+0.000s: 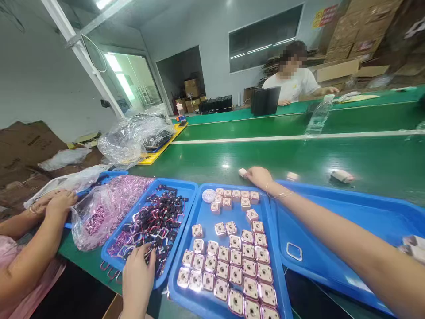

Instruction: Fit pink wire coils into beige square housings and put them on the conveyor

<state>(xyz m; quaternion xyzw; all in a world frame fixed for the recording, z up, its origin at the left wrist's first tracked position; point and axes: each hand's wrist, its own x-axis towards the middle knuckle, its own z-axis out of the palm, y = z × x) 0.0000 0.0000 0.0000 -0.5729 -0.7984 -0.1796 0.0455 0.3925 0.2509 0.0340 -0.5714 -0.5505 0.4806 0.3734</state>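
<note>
Blocks [235, 257]: middle tray [207, 216] | dark parts [161, 212]: adjacent tray [188, 191] | right hand [260, 177] pinching block [242, 173]; left hand [137, 270], grip unclear

Pale walls [186, 29]; dark window [262, 37]; bright ceiling light [103, 3]; cartons [360, 33] stacked right.

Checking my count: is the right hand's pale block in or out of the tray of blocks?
Out: the right hand has the pale block at its fingertips, beyond the far rim of the blue tray.

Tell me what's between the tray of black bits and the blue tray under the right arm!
Another blue tray, with many pale, pink-edged blocks and one round thing in it. The head view shows this.
</note>
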